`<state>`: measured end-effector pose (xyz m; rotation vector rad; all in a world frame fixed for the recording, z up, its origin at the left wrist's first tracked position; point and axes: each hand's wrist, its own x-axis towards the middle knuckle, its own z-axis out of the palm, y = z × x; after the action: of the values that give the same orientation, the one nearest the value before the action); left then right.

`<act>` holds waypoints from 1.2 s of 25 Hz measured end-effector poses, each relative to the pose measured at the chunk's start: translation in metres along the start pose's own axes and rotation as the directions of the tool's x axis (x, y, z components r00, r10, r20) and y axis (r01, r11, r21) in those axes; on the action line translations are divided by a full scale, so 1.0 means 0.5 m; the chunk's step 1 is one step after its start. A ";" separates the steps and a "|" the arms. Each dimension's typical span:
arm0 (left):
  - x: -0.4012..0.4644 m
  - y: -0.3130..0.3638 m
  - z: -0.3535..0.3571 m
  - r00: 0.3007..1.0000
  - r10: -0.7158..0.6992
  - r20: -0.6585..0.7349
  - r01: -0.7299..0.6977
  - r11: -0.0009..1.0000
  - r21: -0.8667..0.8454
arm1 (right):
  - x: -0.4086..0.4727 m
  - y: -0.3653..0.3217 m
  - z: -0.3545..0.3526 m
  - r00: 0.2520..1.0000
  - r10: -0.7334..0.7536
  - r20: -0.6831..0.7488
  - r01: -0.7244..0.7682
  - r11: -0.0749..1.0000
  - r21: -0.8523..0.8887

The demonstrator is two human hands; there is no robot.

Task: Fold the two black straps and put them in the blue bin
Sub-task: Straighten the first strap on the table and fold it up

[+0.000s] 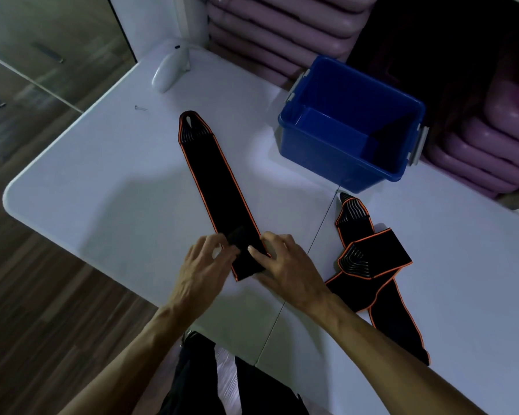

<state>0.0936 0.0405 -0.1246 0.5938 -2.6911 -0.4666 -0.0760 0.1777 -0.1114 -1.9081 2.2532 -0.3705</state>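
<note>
Your left hand (pixel 206 262) and right hand (pixel 285 262) pinch the near end of the flat strap (pixel 219 187) on the table (pixel 102 175); fingers hide the fold itself. Your right forearm covers part of the crumpled strap (pixel 369 259), lying near the blue bin (pixel 354 121).

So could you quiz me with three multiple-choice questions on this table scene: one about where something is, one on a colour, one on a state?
1. Where does the blue bin stand?
A. on the floor
B. on the table's far side
C. in the person's lap

2. What colour edges the straps?
A. orange
B. green
C. white

3. How does the strap under both hands lie?
A. rolled up
B. inside the bin
C. stretched out flat

Answers: 1 B, it stands beyond both straps; 2 A, orange piping lines each; 3 C, it runs straight across the table.
</note>
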 end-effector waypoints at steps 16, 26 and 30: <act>-0.015 0.068 -0.012 0.968 -0.243 0.057 0.250 0.945 -0.211 | 0.046 0.046 -0.007 0.974 -0.226 -0.024 0.227 0.968 0.107; 0.079 0.021 0.004 0.826 -0.558 0.077 0.557 0.788 -0.264 | 0.166 0.025 -0.031 0.979 0.087 0.182 -0.141 0.941 0.307; 0.082 0.016 0.005 0.846 -0.531 0.050 0.527 0.818 -0.230 | 0.174 0.019 -0.013 0.989 0.107 0.104 -0.127 0.969 0.212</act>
<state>0.0545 0.0295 -0.1133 1.2734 -2.3699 -0.9042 -0.1018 0.0939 -0.1053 -1.6414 2.1544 -0.4801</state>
